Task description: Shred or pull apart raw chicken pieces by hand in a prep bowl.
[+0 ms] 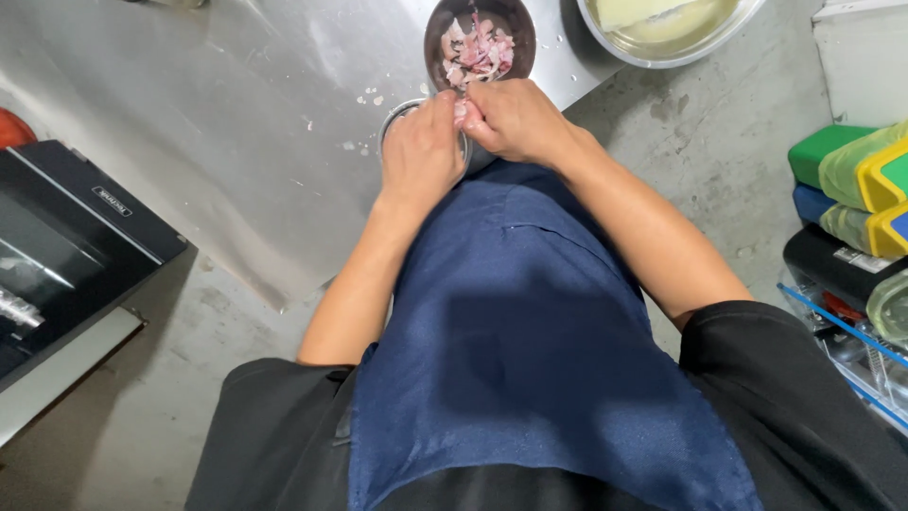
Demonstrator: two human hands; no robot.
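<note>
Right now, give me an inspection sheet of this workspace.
Surface: steel table, scattered pale flakes.
Job's things: small pale piece pinched between both hands; dark bowl of pinkish peelings; steel cup under the hands.
Clutter: large steel bowl with pale contents.
Fingers: left hand and right hand meet at the piece.
Cables: nothing seen.
Surroundings: concrete floor, black appliance on one side, coloured containers on the other.

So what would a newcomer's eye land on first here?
Probably the two hands, left hand and right hand, pressed together at the edge of the steel table, top centre. Just beyond them sits a dark bowl of pinkish peelings. Below, a blue apron fills the middle.
</note>
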